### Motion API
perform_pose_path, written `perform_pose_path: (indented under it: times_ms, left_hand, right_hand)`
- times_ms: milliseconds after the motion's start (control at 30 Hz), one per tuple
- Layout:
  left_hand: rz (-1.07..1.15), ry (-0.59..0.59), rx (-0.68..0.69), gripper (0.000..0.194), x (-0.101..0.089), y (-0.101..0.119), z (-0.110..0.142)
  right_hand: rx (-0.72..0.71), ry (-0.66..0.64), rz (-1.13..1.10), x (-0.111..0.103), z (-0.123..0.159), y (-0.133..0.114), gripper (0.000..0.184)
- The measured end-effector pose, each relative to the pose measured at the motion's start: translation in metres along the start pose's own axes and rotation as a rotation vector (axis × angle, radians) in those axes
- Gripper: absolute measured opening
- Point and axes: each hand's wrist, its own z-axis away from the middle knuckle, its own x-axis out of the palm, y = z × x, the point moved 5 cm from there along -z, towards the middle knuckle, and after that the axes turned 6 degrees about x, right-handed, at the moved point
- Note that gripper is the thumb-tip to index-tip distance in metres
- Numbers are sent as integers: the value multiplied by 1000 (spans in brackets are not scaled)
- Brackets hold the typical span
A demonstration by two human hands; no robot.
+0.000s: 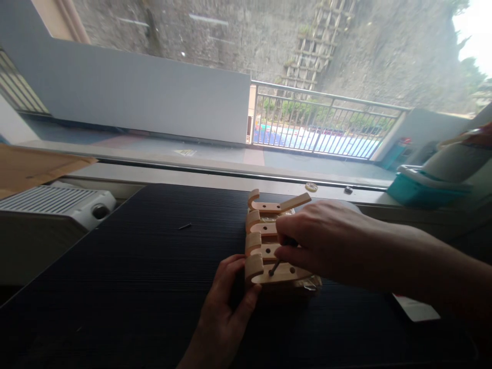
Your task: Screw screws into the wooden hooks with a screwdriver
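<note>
Several pale wooden hooks lie side by side on the dark table, their curled ends toward the left and dark holes along their flat parts. My left hand grips the curled end of the nearest hook, thumb in front and fingers behind. My right hand is closed around a screwdriver; its thin shaft slants down to a hole in that nearest hook. Most of the handle is hidden in the fist. Clear plastic wrap shows under the hooks' right ends.
On the black table a loose screw lies left of the hooks. A white card is under my right forearm. Along the window sill are a tape roll, a small dark object and a teal basket. A radiator stands left.
</note>
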Motion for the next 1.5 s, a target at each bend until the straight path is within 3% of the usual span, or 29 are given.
perform_pose_path:
  times_ms: [167, 333, 633, 867, 1033, 1300, 1500]
  left_hand:
    - [32, -4, -13, 29, 0, 0, 1]
    - [16, -11, -16, 29, 0, 1, 0]
    - [-3, -21, 5, 31, 0, -1, 2]
    - [19, -31, 5, 30, 0, 0, 1]
    - [26, -27, 9, 27, 1, -1, 2]
    - [-46, -5, 9, 32, 2, -6, 4]
    - [-85, -23, -12, 41, 4, -11, 4]
  right_hand:
    - [11, -24, -50, -4, 3, 2, 13]
    - [-72, -40, -116, -10, 9, -1, 11]
    - [-46, -35, -185, 0, 3, 3, 8]
    - [12, 129, -172, 0, 11, 0, 12]
    - [178, 320, -260, -3, 35, 15, 9]
    - [270, 393, -411, 20, 40, 22, 8]
    - [202, 458, -432, 31, 30, 23, 5]
